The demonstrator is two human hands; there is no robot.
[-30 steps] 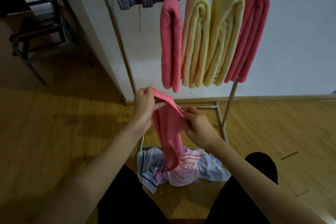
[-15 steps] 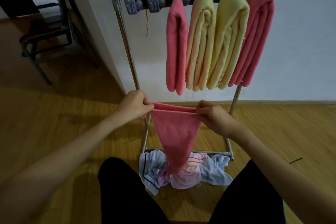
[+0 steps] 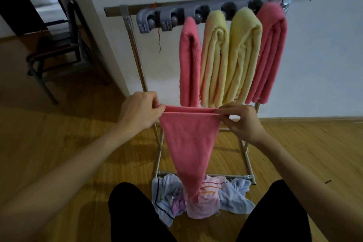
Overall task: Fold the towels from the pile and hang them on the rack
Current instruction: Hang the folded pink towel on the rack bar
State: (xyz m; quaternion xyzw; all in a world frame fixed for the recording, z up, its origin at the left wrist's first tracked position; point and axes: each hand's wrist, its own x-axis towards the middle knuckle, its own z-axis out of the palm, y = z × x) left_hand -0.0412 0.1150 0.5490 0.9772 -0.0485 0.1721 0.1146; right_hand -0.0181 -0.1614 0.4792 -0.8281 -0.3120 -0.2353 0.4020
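The pink towel [image 3: 189,143] hangs in front of the rack [image 3: 135,51], its folded top edge level and running side to side, its long axis dropping straight down to a narrowing tail that meets the pile [image 3: 202,196] on the floor at the rack's foot. The left hand [image 3: 140,110] pinches one top corner, fingers curled round the cloth; the right hand [image 3: 242,122] pinches the other between thumb and fingertips — both clamped on the towel, set apart by its width. The tail's end is lost among the pale blue and light pink cloths of the pile, and the towel covers part of the rack's lower bars. On the rack's top bar hang four folded towels [image 3: 231,55], pink at either end and yellow between — two grey holders [image 3: 157,21] left of them are bare. A dark chair [image 3: 57,53] stands well left of the rack, and black-clad knees [image 3: 133,214] flank the pile.
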